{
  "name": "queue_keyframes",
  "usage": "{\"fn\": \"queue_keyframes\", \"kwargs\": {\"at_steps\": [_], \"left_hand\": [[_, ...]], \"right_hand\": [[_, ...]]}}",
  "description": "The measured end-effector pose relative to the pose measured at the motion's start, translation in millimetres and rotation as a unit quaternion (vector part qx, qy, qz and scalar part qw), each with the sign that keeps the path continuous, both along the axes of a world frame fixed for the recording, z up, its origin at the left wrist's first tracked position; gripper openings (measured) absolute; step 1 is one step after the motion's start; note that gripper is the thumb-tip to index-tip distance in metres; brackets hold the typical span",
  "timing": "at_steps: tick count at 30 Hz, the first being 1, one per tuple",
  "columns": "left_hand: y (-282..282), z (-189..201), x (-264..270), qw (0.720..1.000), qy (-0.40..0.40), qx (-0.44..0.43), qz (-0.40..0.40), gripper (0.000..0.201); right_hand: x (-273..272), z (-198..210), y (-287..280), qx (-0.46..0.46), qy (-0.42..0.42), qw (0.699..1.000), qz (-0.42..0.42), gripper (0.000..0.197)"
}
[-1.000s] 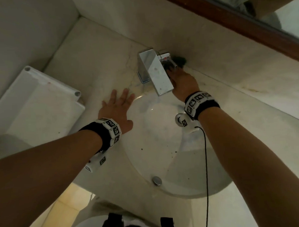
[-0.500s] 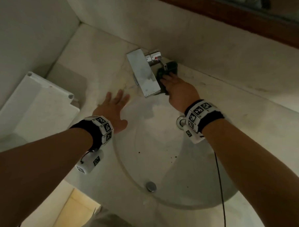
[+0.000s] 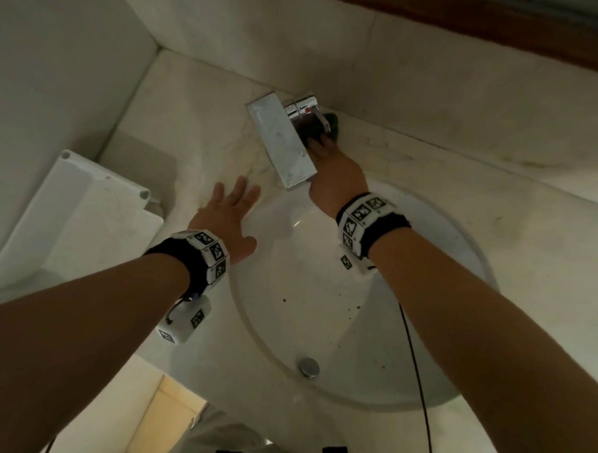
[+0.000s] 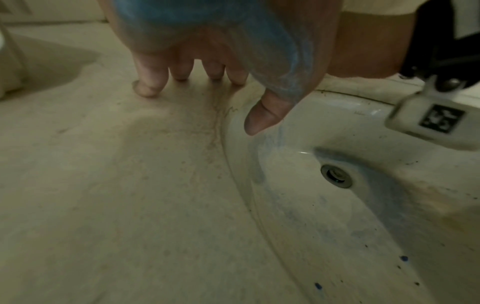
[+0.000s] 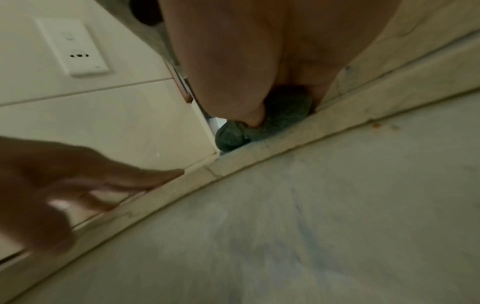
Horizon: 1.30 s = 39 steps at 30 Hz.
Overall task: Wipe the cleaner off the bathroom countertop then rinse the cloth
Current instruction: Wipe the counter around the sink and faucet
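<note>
A dark green cloth (image 3: 321,128) is bunched on the pale stone countertop (image 3: 196,104), just right of the chrome faucet (image 3: 284,148) and under its handle, near the back wall. My right hand (image 3: 333,171) reaches over the basin rim and holds the cloth down on the counter. In the right wrist view the thumb digs into the cloth (image 5: 262,121) at the foot of the backsplash. My left hand (image 3: 231,208) lies flat on the counter left of the basin, fingers (image 4: 150,86) spread and thumb over the rim.
The round white basin (image 3: 442,326) fills the middle, with its drain (image 3: 309,366) near the front and dark specks inside. A white plastic lid (image 3: 74,219) lies at the far left of the counter. A wood-framed mirror (image 3: 487,23) runs above the backsplash.
My right hand has pushed the cloth from beside the faucet back toward the wall, under the handle. The left hand has stayed flat on the counter.
</note>
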State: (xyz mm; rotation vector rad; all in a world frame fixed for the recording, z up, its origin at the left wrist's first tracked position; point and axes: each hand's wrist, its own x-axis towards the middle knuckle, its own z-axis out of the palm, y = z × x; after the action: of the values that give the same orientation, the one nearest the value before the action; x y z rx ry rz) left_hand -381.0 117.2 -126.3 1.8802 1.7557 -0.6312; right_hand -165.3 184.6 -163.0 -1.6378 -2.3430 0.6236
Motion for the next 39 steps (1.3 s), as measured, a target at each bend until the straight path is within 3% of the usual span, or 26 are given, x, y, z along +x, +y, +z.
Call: {"fn": "queue_keyframes", "kwargs": {"at_steps": [5, 9, 11, 14, 16, 20, 24, 28, 32, 36, 39], "left_hand": [[1, 3, -2, 1.000, -0.006, -0.013, -0.006, 0.103], [-3, 7, -3, 0.999, -0.013, -0.024, -0.021, 0.103], [-6, 8, -5, 0.999, -0.038, -0.017, -0.018, 0.100], [-11, 12, -16, 0.998, -0.067, 0.002, -0.013, 0.092], [-19, 17, -28, 0.997, -0.069, 0.020, 0.009, 0.085], [-39, 18, -53, 0.997, -0.072, 0.026, -0.008, 0.077], [-55, 17, -70, 0.996, -0.054, 0.002, -0.076, 0.078], [-57, 13, -77, 0.994, -0.061, -0.019, -0.093, 0.079], [-53, 13, -80, 0.992, -0.057, -0.032, -0.111, 0.082], [-52, 13, -83, 0.990, -0.070, -0.036, -0.115, 0.083], [-53, 11, -85, 0.991, -0.080, -0.034, -0.104, 0.082]], "right_hand": [[23, -6, -3, -0.004, -0.030, 0.998, 0.049, 0.064], [19, 2, 15, -0.011, -0.056, 0.997, -0.054, 0.057], [0, 4, 5, -0.005, -0.026, 0.995, -0.094, 0.052], [-31, 0, -21, -0.060, 0.024, 0.984, -0.164, 0.054], [-43, 1, -34, -0.093, -0.014, 0.978, -0.189, 0.045], [-58, 14, -49, -0.062, -0.088, 0.986, -0.129, 0.050], [-102, 18, -60, -0.057, -0.083, 0.995, -0.022, 0.058], [-134, 22, -37, -0.062, -0.101, 0.992, 0.035, 0.060], [-141, 25, -22, -0.094, -0.126, 0.987, 0.035, 0.062], [-132, 27, -76, -0.084, -0.100, 0.991, -0.013, 0.065], [-123, 24, -100, -0.086, -0.088, 0.992, 0.003, 0.068]]}}
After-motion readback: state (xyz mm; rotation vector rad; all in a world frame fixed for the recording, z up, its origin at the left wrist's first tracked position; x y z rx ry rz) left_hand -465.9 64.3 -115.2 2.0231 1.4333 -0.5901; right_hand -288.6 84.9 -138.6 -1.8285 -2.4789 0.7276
